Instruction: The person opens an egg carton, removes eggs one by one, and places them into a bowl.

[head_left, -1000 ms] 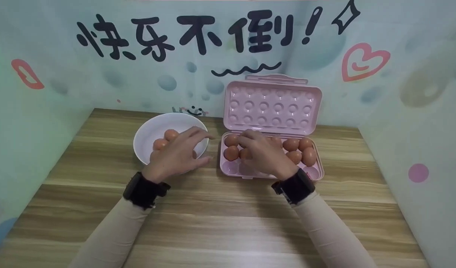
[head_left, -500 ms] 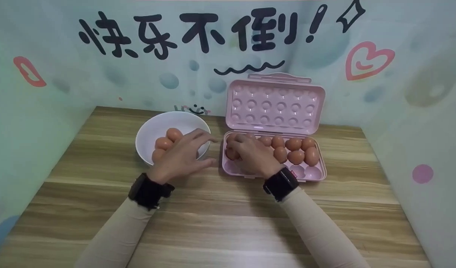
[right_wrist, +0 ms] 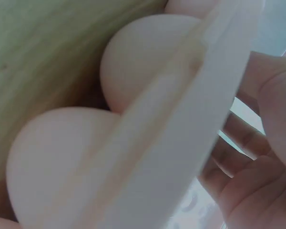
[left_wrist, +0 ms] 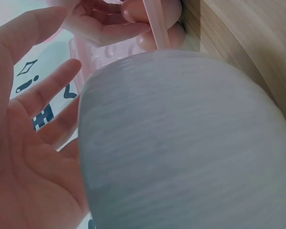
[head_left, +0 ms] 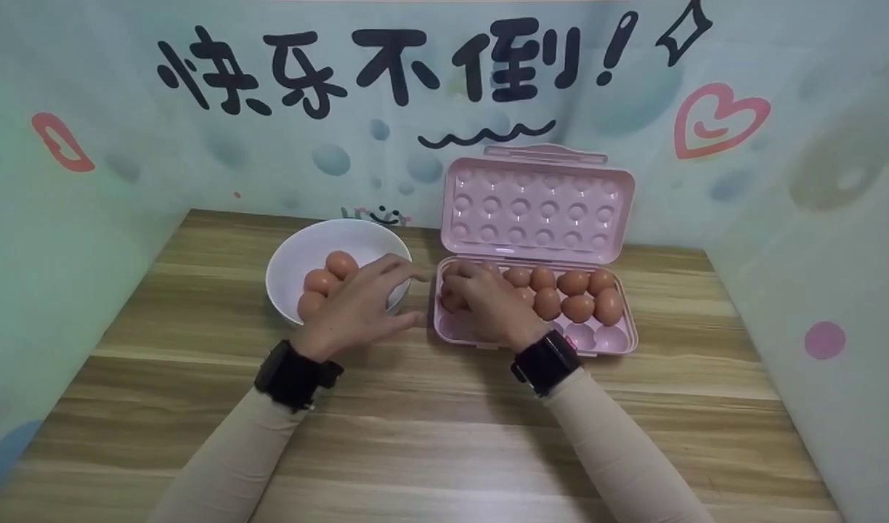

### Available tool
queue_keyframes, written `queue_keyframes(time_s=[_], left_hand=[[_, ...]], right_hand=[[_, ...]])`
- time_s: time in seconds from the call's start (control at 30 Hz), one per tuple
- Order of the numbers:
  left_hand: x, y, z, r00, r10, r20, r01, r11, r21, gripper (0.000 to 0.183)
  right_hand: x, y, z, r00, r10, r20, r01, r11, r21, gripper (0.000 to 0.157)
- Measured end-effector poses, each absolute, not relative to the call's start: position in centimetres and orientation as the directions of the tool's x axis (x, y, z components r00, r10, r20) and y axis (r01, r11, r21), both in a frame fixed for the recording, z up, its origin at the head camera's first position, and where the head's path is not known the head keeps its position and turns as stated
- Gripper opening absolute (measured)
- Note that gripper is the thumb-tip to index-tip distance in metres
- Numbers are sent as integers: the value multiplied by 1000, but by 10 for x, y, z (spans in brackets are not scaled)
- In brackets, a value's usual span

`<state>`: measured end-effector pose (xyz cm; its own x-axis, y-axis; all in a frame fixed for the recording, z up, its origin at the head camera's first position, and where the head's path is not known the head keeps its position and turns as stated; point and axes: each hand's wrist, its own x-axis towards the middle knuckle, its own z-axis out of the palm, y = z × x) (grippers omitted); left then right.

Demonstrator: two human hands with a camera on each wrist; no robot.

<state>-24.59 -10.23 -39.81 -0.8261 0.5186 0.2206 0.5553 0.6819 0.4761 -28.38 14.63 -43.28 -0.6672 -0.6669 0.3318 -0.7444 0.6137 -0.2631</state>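
Observation:
In the head view my right hand [head_left: 488, 301] reaches over the left end of a pink egg box [head_left: 610, 338] and pinches a brown egg [head_left: 453, 300], mostly covered by its fingers. The left wrist view shows the same egg [left_wrist: 135, 10] at those fingers by the box rim. My left hand [head_left: 361, 298] is over the right side of a white bowl [head_left: 288, 250], its fingers extended and holding nothing. Beside the bowl's wall in the left wrist view lies its open palm [left_wrist: 33, 157]. Several brown eggs [head_left: 320, 281] sit in the bowl, partly hidden by this hand.
The egg box lid [head_left: 535, 207] stands raised at the back. Two rows of brown eggs [head_left: 578, 308] fill its back part; bare hollows show in the front row. A printed cloth [head_left: 386, 65] hangs behind the wooden table [head_left: 430, 436].
My right hand has shifted left along the egg box to the egg at its left end, uncovering eggs in the middle. The left hand stays over the bowl. The head view has shifted slightly.

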Motion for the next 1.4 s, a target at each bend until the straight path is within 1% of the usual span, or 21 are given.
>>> queue_keyframes(time_s=[0.1, 0.2, 0.37, 0.5, 0.63, 0.77, 0.87, 0.97, 1.1, 1.3, 1.4], left_hand=[[-245, -102, -399, -829, 510, 228, 552, 684, 478, 54], [-245, -101, -398, -831, 501, 242, 551, 684, 477, 54], [-245, -99, -397, -829, 489, 269, 556, 678, 481, 52], [-244, -97, -396, -831, 480, 280, 554, 677, 484, 52], [-242, -93, -395, -818, 485, 309, 574, 659, 486, 52], [-239, -87, -396, -793, 495, 357, 610, 629, 482, 50], [-237, -83, -397, -779, 498, 382, 628, 624, 466, 49], [-235, -78, -399, -770, 507, 388, 638, 613, 466, 49], [-233, -73, -402, -755, 520, 399, 655, 570, 496, 51], [-230, -68, -404, -708, 540, 455, 706, 526, 474, 47], [-227, -66, -405, -701, 537, 469, 713, 524, 465, 45]], right_hand=[[-281, 150, -431, -655, -660, 369, -755, 587, -291, 25], [-277, 156, -428, -661, -628, 410, -750, 573, -331, 28], [-268, 168, -420, -697, -537, 475, -712, 598, -367, 33], [-259, 177, -414, -725, -468, 506, -677, 618, -400, 33], [-250, 182, -408, -742, -422, 521, -665, 558, -496, 33], [-241, 186, -405, -771, -392, 502, -637, 455, -622, 31], [-235, 187, -403, -802, -378, 463, -595, 425, -682, 31], [-231, 188, -403, -822, -377, 427, -562, 422, -711, 31], [-228, 188, -404, -831, -383, 403, -541, 391, -745, 29], [-222, 184, -403, -845, -391, 364, -502, 346, -793, 30], [-221, 183, -404, -847, -394, 357, -494, 336, -802, 32]])
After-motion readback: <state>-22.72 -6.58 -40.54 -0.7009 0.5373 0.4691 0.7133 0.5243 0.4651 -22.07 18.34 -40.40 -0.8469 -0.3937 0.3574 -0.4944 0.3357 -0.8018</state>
